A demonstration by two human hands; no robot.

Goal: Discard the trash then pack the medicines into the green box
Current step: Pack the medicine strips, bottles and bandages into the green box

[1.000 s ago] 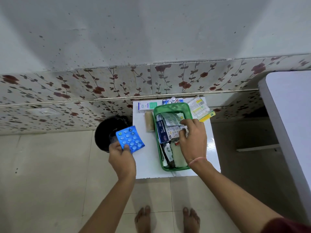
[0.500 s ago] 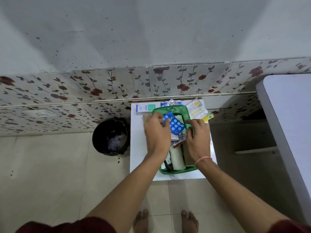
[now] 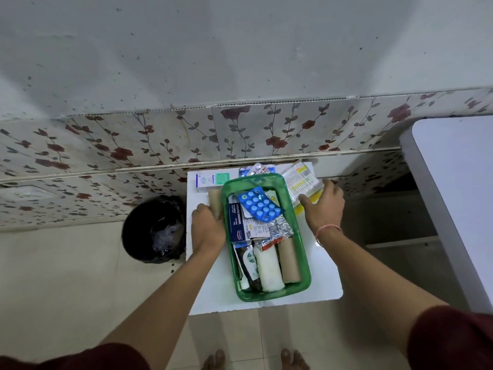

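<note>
The green box (image 3: 304, 252) stands on a small white table (image 3: 324, 281), filled with packets, a white roll and a beige roll. A blue blister pack (image 3: 260, 206) lies on top of its contents. My left hand (image 3: 206, 227) is closed on a beige bandage roll (image 3: 215, 202) lying left of the box. My right hand (image 3: 321, 206) touches a white medicine packet (image 3: 300, 182) and a yellow one beneath it, right of the box. A white-and-teal carton (image 3: 209, 180) and several blister strips (image 3: 257, 169) lie behind the box.
A black trash bin (image 3: 153, 229) with a plastic liner stands on the floor left of the table. A floral wall panel runs behind. A white tabletop (image 3: 458, 188) juts in at the right. My bare feet are below the table's front edge.
My left hand brought the blue blister pack from beside the bin into the green box and let it go, then moved to the beige roll. My right hand left the box for the packets.
</note>
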